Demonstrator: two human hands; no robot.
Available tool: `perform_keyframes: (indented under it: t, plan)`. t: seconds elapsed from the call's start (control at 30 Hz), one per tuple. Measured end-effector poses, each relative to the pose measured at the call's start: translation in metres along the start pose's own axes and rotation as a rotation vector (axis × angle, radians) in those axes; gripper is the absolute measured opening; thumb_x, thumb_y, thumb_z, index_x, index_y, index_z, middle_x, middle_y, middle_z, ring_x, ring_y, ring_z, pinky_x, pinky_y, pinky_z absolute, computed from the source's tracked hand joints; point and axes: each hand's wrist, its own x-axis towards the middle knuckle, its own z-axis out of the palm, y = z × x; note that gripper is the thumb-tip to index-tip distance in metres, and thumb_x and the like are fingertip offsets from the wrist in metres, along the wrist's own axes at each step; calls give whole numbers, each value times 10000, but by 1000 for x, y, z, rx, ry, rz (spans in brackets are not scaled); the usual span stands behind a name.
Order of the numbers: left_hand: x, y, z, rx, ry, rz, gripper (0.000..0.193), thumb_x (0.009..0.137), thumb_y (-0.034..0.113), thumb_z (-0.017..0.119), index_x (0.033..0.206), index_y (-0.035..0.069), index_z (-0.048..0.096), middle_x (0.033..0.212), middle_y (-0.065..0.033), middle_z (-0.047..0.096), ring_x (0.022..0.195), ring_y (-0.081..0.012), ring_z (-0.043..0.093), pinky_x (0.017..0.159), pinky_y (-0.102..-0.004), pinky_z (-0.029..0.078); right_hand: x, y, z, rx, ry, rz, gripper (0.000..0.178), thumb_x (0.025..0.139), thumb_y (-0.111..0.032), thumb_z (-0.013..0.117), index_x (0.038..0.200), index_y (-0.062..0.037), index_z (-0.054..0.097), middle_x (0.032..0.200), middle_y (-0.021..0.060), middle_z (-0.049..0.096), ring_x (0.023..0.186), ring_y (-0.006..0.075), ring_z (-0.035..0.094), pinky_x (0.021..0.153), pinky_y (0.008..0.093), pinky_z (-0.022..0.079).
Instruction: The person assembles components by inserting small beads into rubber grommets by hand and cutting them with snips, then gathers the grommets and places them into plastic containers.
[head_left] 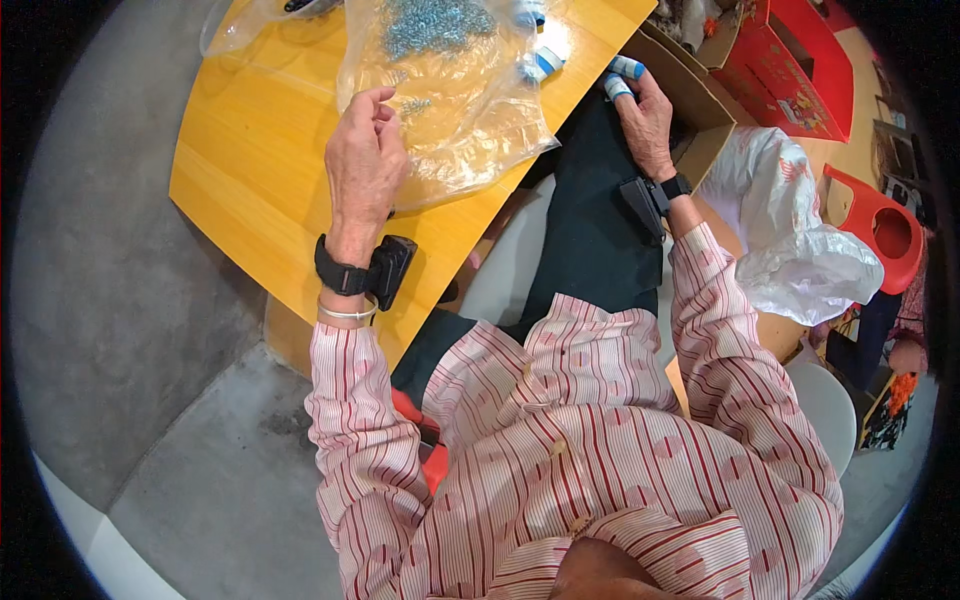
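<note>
Above the left border of a clear plastic bag (470, 165), my left hand (367, 155) has its fingers curled in together. What they hold, if anything, is hidden. Small shiny blue-silver metal pieces (435, 25) lie heaped on the bag, with a few loose ones nearer that hand. Off the table's right edge, my right hand (647, 125) is by an open cardboard box (705, 150), thumb and index finger stretched out and apart. Blue-and-white wraps (626, 68) show at those two fingertips; I cannot tell whether they are worn or held. Similar blue-and-white pieces (541, 65) are at the bag's right.
The yellow table (250, 150) slants across the upper left. To the right stand a red carton (800, 80), a crumpled white sack (790, 230) and a red plastic stool (880, 225). My dark-trousered leg (585, 210) is between table and box.
</note>
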Motion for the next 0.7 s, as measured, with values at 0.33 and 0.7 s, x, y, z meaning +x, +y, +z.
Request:
perform_keyframes:
  t: [0.33, 0.7]
  plan:
    - [-25, 39, 0, 5, -192, 244, 202, 860, 36, 529, 1054, 2, 575, 893, -155, 610, 774, -266, 602, 688, -346, 482, 1, 6, 4, 8, 93, -63, 234, 857, -108, 608, 1076, -25, 619, 865, 75, 683, 789, 87, 614, 708, 257, 499]
    - [-75, 49, 13, 94, -409, 309, 200, 808, 137, 671, 835, 8, 521, 775, -161, 537, 738, -351, 543, 644, -406, 429, 4, 1, 4, -27, 99, -86, 223, 833, -123, 600, 1042, -45, 609, 823, 131, 639, 712, 217, 620, 646, 319, 484]
